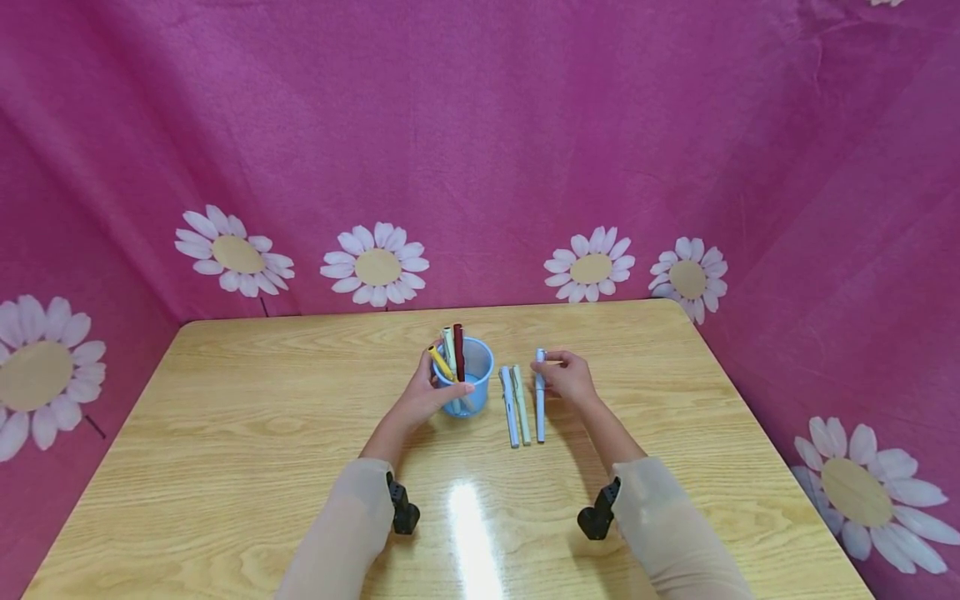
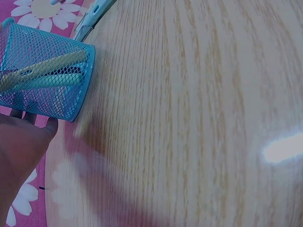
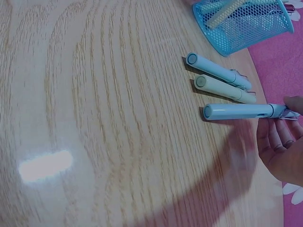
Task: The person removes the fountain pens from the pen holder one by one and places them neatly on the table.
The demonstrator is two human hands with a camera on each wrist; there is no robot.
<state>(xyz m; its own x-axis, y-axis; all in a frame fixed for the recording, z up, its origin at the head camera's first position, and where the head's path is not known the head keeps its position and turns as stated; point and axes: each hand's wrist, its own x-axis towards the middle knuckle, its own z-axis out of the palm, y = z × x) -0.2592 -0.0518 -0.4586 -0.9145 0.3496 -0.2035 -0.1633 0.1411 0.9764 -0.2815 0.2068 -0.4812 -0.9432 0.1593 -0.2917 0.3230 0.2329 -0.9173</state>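
Note:
My left hand (image 1: 422, 400) holds the blue mesh pen cup (image 1: 481, 395) from its left side, thumb across the front and fingers behind. In the cup lean a yellow pen (image 1: 441, 363), a pale green pen (image 1: 448, 343) and a dark red pen (image 1: 459, 354). To the right, my right hand (image 1: 572, 379) pinches a light blue pen (image 1: 540, 421) by its cap end, near the clip. In the right wrist view that pen (image 3: 236, 111) lies low along the table. Between cup and hand lie another light blue pen (image 1: 510, 412) and a pale green pen (image 1: 523, 417), side by side.
The wooden table (image 1: 262, 433) has a bright light reflection (image 1: 472, 533) near its front. A pink curtain (image 1: 480, 150) with white daisies stands behind and around it. A black wrist camera (image 1: 403, 510) sits on each sleeve.

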